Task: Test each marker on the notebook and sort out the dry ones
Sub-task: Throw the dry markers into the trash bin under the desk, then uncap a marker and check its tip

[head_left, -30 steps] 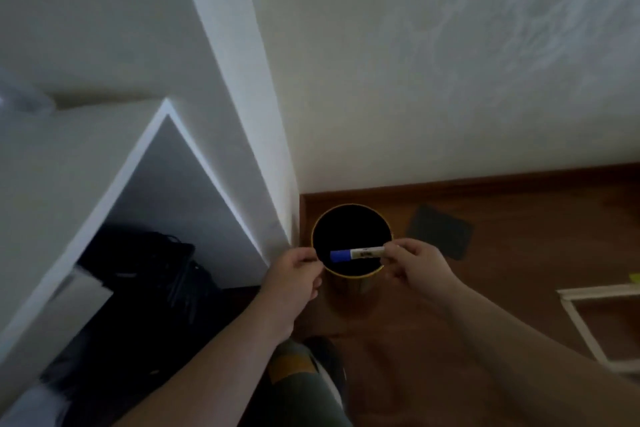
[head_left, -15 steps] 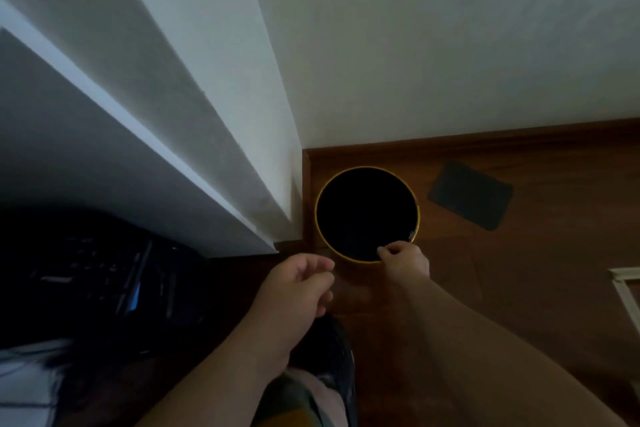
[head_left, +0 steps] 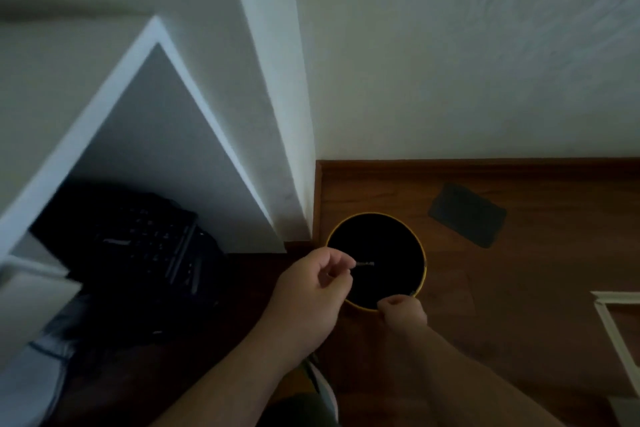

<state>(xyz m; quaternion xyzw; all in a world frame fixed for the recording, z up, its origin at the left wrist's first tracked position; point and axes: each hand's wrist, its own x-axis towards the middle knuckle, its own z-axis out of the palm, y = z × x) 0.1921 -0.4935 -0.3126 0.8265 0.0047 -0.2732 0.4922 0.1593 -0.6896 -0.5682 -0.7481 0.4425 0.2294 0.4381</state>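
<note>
Markers show only as one small, thin, pale stick [head_left: 364, 264] over the dark mouth of the round yellow-rimmed black bin [head_left: 423, 262], too blurred to identify surely. Left hand [head_left: 311, 291] hovers at the bin's left edge, fingers curled, pinching that stick. Right hand [head_left: 403, 312] sits at the near rim, fingers curled; its grip cannot be told.
</note>
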